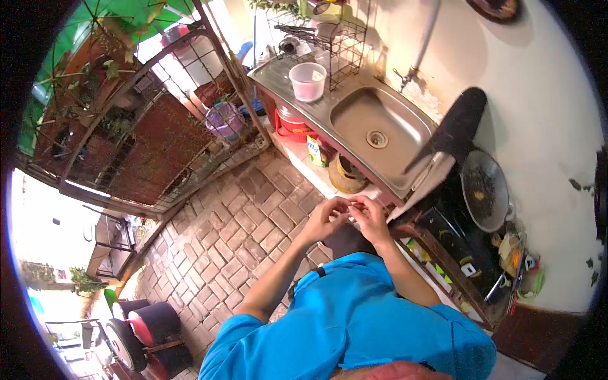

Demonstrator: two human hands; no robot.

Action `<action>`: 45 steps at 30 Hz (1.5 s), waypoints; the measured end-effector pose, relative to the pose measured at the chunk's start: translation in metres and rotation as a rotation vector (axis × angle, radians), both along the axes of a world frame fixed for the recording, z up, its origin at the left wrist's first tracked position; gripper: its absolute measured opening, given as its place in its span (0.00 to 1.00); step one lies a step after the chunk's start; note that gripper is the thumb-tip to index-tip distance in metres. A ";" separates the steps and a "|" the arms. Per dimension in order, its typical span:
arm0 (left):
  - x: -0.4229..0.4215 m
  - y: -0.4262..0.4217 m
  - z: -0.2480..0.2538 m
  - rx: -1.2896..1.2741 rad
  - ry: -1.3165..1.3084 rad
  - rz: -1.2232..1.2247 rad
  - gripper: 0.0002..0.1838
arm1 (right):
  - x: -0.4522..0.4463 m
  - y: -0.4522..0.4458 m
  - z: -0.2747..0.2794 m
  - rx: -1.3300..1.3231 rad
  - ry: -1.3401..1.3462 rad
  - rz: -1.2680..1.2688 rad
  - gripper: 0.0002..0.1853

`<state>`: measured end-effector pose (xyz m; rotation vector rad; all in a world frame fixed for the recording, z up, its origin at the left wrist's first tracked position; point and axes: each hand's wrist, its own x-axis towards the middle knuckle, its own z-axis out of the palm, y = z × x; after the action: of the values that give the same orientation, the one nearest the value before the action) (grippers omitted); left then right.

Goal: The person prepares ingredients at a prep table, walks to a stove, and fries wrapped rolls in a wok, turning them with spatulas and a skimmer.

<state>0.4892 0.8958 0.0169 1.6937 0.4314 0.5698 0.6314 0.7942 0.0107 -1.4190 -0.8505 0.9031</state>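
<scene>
My left hand (327, 219) and my right hand (371, 220) meet in front of my body, close to the front edge of the sink counter. The fingertips of both are pinched together. Something small and pale may be between them, but it is too small to name. Just beyond the hands, under the counter, sits a round yellowish pot-like vessel (346, 178). The steel sink (354, 104) lies above and to the right, its drain visible.
A translucent plastic tub (308, 83) stands on the drainboard near a wire rack (347, 54). Below are a red bucket (291, 123) and a yellow-green packet (316, 151). To the right, a wok (484, 190) leans against the wall. Brick paving (234, 234) covers the floor.
</scene>
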 end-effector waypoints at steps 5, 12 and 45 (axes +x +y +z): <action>0.047 0.144 -0.001 0.145 0.121 0.074 0.08 | 0.033 0.131 -0.010 0.090 0.072 -0.028 0.12; 0.158 0.396 0.080 0.674 0.209 0.289 0.15 | 0.071 0.270 0.019 0.155 0.178 -0.039 0.15; 0.264 0.640 0.088 1.420 0.043 -0.496 0.26 | -0.036 0.341 0.035 -0.167 -0.186 -0.819 0.10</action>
<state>0.7530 1.5358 0.1045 3.0141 -0.5449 0.4622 0.5951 1.1354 0.0455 -1.8071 -0.2587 0.2168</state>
